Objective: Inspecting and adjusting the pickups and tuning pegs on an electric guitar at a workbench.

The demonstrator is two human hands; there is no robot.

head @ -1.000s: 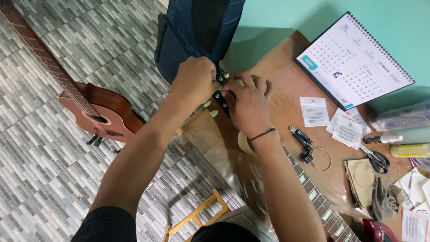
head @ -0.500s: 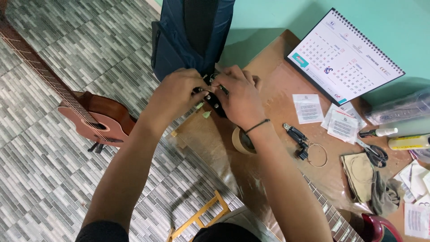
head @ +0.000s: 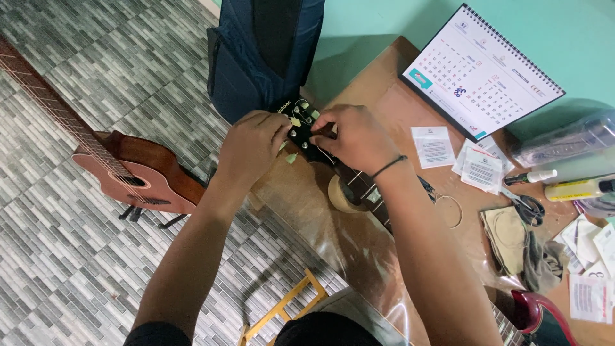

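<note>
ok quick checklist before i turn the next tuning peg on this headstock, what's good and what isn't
1. Both hands on the headstock: ok, left hand and right hand grip it from either side.
2. Neck supported: ok, it rests on a tape roll.
3. String seated in its post: cannot tell, fingers cover it.
4. Cutting tool near: ok, scissors lie on the table.
5. Spare string ready: ok, a coiled string lies beside the neck.
6. Headstock clear of the blue bag: not ok, it sits right against it.
</note>
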